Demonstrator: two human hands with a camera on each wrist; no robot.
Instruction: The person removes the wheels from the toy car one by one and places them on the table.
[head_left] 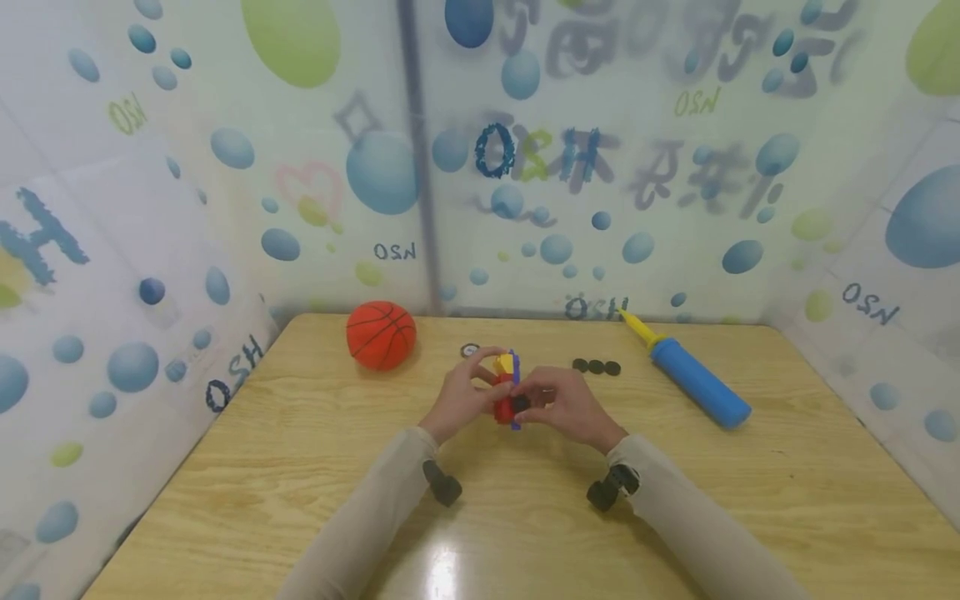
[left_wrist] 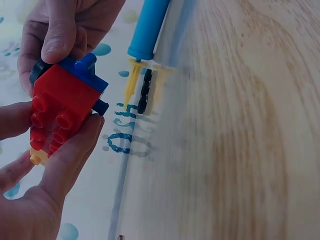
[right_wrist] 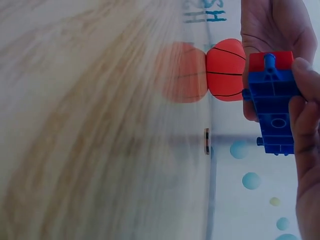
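My left hand (head_left: 459, 398) grips a toy block car by its sides, clear above the table. A red studded brick (left_wrist: 65, 95) sits on the car's blue chassis (right_wrist: 274, 112), and a yellow block (head_left: 504, 365) is at its far end. Short blue axle pegs stick out from the chassis edges. Thumb and fingers of my right hand (head_left: 566, 404) pinch a small black wheel (left_wrist: 38, 73) at the chassis's near end. In the right wrist view the chassis underside faces the camera, and that hand's fingers overlap its edge.
Several black wheels (head_left: 596, 367) lie in a row behind my right hand. Farther right is a blue pump (head_left: 701, 382) with a yellow nozzle. An orange-red toy basketball (head_left: 381, 336) and a small round disc (head_left: 470, 351) are at the back left. Patterned curtains border the wooden table (head_left: 300, 500).
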